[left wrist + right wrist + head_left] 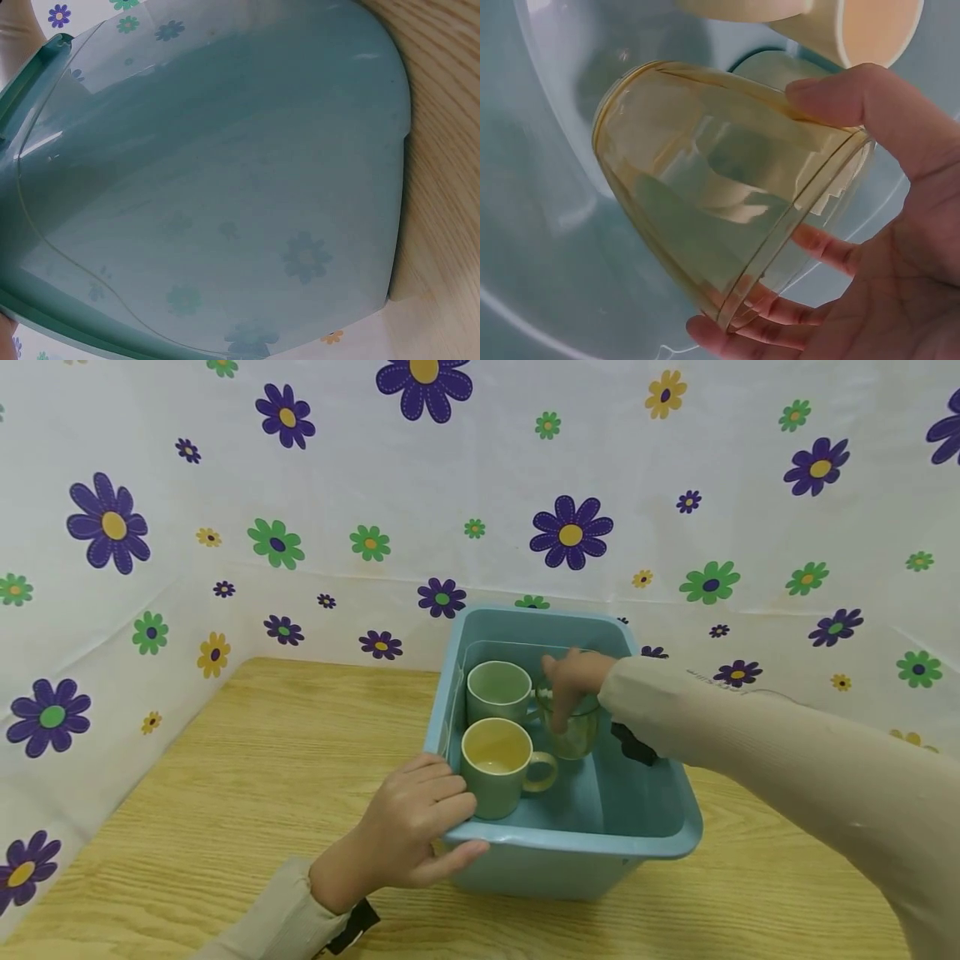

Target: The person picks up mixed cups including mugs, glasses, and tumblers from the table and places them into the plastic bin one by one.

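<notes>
A blue plastic bin point(540, 839) stands on the table with drinking vessels inside. My left hand point(412, 827) grips its near left corner, fingers over the rim and thumb along the front. Inside the bin, my right hand point(573, 685) holds a clear amber glass cup point(720, 187). In the right wrist view the thumb presses the cup's side near the rim, while the other fingers are around the rim's far side. A mug with a yellowish inside point(497, 768) stands at the bin's near left, its handle to the right. Behind it is a pale green mug point(498, 689).
The wood-grain table point(300, 735) extends to both sides of the bin. A white sheet with printed flowers point(480, 468) hangs behind the table and along its left side. Close to the glass cup are the bin's right wall and the two mugs.
</notes>
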Tool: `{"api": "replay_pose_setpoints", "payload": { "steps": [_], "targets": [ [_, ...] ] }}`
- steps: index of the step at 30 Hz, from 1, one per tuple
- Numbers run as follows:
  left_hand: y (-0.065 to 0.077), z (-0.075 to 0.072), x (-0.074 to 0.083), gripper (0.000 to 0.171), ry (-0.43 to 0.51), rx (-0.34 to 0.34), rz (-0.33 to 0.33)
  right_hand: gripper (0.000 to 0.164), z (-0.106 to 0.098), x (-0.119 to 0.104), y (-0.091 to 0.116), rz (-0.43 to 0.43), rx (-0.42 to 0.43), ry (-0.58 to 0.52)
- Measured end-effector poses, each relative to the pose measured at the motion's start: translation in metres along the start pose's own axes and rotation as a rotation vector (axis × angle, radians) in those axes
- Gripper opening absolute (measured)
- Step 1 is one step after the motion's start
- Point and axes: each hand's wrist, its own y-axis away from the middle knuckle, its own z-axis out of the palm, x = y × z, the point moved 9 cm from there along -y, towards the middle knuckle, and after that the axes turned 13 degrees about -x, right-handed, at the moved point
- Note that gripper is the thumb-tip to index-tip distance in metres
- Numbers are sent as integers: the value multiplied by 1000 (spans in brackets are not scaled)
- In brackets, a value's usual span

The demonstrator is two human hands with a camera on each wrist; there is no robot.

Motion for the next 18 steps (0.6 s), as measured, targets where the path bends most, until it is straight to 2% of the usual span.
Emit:
{"api": "replay_pose_setpoints", "payload": {
  "steps": [11,18],
  "targets": [
    [1,-1,1,43,2,6,6,107,1,-17,-9,6,-16,128],
    [1,-1,1,43,-6,-3,6,107,4,-19,-22,12,-14,125]
  ]
}}
